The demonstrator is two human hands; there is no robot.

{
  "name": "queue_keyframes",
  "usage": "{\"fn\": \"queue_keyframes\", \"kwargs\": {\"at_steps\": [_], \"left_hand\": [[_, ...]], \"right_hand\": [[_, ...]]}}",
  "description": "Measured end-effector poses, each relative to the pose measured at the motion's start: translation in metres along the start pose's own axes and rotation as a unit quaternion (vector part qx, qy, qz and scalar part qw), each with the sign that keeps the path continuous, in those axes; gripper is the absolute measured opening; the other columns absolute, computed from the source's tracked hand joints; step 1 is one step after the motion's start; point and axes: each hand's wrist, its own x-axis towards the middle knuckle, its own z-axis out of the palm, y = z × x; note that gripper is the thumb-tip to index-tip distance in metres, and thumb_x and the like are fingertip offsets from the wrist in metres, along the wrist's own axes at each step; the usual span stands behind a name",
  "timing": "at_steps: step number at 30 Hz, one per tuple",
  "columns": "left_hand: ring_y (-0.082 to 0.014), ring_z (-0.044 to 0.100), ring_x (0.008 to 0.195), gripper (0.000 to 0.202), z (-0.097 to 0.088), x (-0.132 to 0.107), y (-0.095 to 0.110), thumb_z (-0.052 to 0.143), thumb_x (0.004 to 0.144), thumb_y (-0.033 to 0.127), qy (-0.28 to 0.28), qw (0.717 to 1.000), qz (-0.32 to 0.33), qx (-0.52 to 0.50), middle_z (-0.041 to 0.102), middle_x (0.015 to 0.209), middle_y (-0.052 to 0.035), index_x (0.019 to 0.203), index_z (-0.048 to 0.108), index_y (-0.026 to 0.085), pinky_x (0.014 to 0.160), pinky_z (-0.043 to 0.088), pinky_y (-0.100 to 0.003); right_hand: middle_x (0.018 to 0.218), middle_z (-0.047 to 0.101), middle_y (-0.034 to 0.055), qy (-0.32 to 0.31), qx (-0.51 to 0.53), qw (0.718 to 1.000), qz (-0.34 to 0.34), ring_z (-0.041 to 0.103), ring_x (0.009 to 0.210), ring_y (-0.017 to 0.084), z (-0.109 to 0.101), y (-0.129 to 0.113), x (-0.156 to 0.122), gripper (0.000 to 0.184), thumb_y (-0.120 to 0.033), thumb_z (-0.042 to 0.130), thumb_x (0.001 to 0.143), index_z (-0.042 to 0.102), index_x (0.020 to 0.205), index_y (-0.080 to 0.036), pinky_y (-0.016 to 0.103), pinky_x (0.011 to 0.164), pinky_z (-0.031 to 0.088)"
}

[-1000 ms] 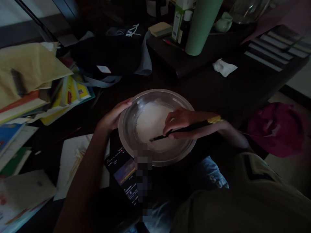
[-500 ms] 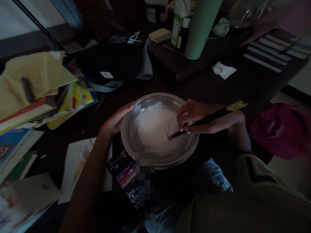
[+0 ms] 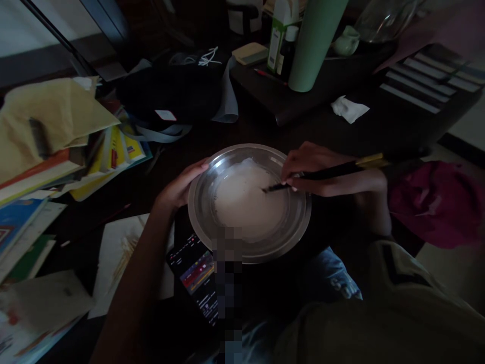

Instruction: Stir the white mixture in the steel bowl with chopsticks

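Observation:
A wide steel bowl (image 3: 197, 222) holding a pale, milky mixture (image 3: 246, 202) rests near the table's front edge. My left hand (image 3: 180, 187) grips its left side, fingertips at the upper rim and the other fingers hidden behind the wall. Over the right rim, my right hand (image 3: 308, 167) is closed around black chopsticks (image 3: 333, 170) with a gold band. Whether it is one stick or a pair I cannot tell. Their dark tips point left and down, at the mixture's surface.
Left lie piled books and papers (image 3: 56, 121), a sheet with thin sticks (image 3: 123, 258) and a lit phone (image 3: 200, 278). Beyond the bowl are a black bag (image 3: 174, 96), a green cylinder (image 3: 318, 45) and crumpled tissue (image 3: 349, 108). A magenta cloth (image 3: 435, 202) is at the right.
My right hand has moved slightly up and right, and the chopsticks now lie flatter with their tips higher in the bowl. My left hand stays on the bowl.

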Motion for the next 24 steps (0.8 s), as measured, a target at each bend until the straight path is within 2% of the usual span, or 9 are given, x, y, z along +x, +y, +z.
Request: {"fn": "queue_keyframes", "kwargs": {"at_steps": [3, 5, 7, 10, 14, 17, 19, 22, 24], "left_hand": [[-0.014, 0.07, 0.085, 0.044, 0.0, -0.001, -0.001, 0.068, 0.082, 0.036, 0.003, 1.0, 0.0, -0.001, 0.075, 0.108, -0.0049, 0.123, 0.066, 0.017, 0.071, 0.053, -0.018], [-0.0149, 0.07, 0.089, 0.045, 0.0, -0.002, -0.001, 0.067, 0.084, 0.036, 0.01, 1.0, -0.006, 0.001, 0.075, 0.109, -0.0041, 0.125, 0.065, 0.02, 0.073, 0.053, -0.019], [-0.0159, 0.07, 0.093, 0.046, 0.0, -0.002, -0.001, 0.065, 0.085, 0.036, 0.015, 1.0, -0.015, 0.003, 0.074, 0.112, -0.0033, 0.128, 0.063, 0.022, 0.076, 0.053, -0.02], [-0.0168, 0.069, 0.096, 0.047, 0.001, -0.003, 0.0, 0.064, 0.086, 0.037, 0.014, 1.0, -0.016, 0.012, 0.073, 0.115, -0.0038, 0.13, 0.062, 0.021, 0.078, 0.052, -0.022], [-0.015, 0.07, 0.086, 0.047, 0.003, -0.004, 0.001, 0.065, 0.084, 0.037, 0.017, 1.0, -0.013, 0.019, 0.075, 0.109, -0.0044, 0.128, 0.064, 0.02, 0.072, 0.052, -0.021], [-0.0139, 0.07, 0.081, 0.048, 0.003, -0.004, 0.001, 0.066, 0.083, 0.038, 0.016, 1.0, -0.014, 0.015, 0.075, 0.106, -0.0038, 0.128, 0.065, 0.021, 0.068, 0.052, -0.02], [-0.0152, 0.07, 0.084, 0.05, 0.003, -0.004, 0.002, 0.066, 0.083, 0.039, 0.012, 1.0, -0.015, 0.013, 0.075, 0.108, -0.0043, 0.13, 0.063, 0.021, 0.07, 0.053, -0.021], [-0.0175, 0.07, 0.092, 0.055, 0.003, -0.003, 0.002, 0.066, 0.083, 0.038, 0.01, 1.0, -0.014, 0.015, 0.074, 0.112, -0.0056, 0.135, 0.06, 0.021, 0.076, 0.053, -0.023], [-0.0179, 0.069, 0.095, 0.056, 0.002, -0.003, 0.001, 0.066, 0.083, 0.038, 0.014, 1.0, -0.014, 0.015, 0.074, 0.113, -0.0056, 0.136, 0.059, 0.021, 0.078, 0.052, -0.023]], "right_hand": [[0.095, 0.07, 0.0034, -0.068, 0.077, 0.991, -0.089, 0.061, 0.095, 0.015, 0.004, -0.004, 0.005, 0.024, -0.03, 0.047, 0.098, 0.067, 0.097, -0.017, 0.033, 0.092, 0.039], [0.1, 0.07, 0.0035, -0.095, 0.096, 0.983, -0.124, 0.061, 0.101, 0.015, 0.016, -0.008, 0.013, 0.023, -0.032, 0.048, 0.099, 0.067, 0.103, -0.018, 0.032, 0.096, 0.039], [0.108, 0.069, 0.0035, -0.093, 0.077, 0.985, -0.122, 0.058, 0.11, 0.016, 0.028, -0.011, 0.021, 0.028, -0.036, 0.046, 0.1, 0.064, 0.114, -0.021, 0.034, 0.1, 0.038], [0.115, 0.068, 0.0033, -0.024, 0.027, 0.998, -0.058, 0.054, 0.117, 0.02, 0.037, -0.012, 0.025, 0.032, -0.04, 0.041, 0.101, 0.061, 0.119, -0.023, 0.041, 0.104, 0.034], [0.113, 0.068, 0.0079, 0.037, -0.021, 0.999, 0.025, 0.054, 0.114, 0.026, 0.027, -0.007, 0.019, 0.032, -0.037, 0.039, 0.1, 0.064, 0.11, -0.02, 0.048, 0.101, 0.031], [0.108, 0.068, 0.0048, 0.024, -0.021, 0.999, 0.022, 0.057, 0.11, 0.02, 0.014, -0.003, 0.01, 0.025, -0.032, 0.043, 0.099, 0.064, 0.106, -0.021, 0.042, 0.101, 0.032], [0.104, 0.068, 0.0036, 0.004, 0.011, 1.0, -0.01, 0.059, 0.104, 0.017, 0.009, -0.002, 0.007, 0.023, -0.031, 0.047, 0.098, 0.066, 0.103, -0.02, 0.038, 0.099, 0.033], [0.106, 0.068, 0.0037, -0.056, 0.064, 0.994, -0.071, 0.059, 0.104, 0.017, 0.012, -0.005, 0.01, 0.026, -0.036, 0.049, 0.098, 0.067, 0.102, -0.019, 0.038, 0.098, 0.035], [0.11, 0.068, 0.0045, -0.083, 0.073, 0.99, -0.092, 0.057, 0.111, 0.019, 0.02, -0.009, 0.016, 0.028, -0.036, 0.045, 0.1, 0.066, 0.109, -0.019, 0.04, 0.102, 0.033]]}}
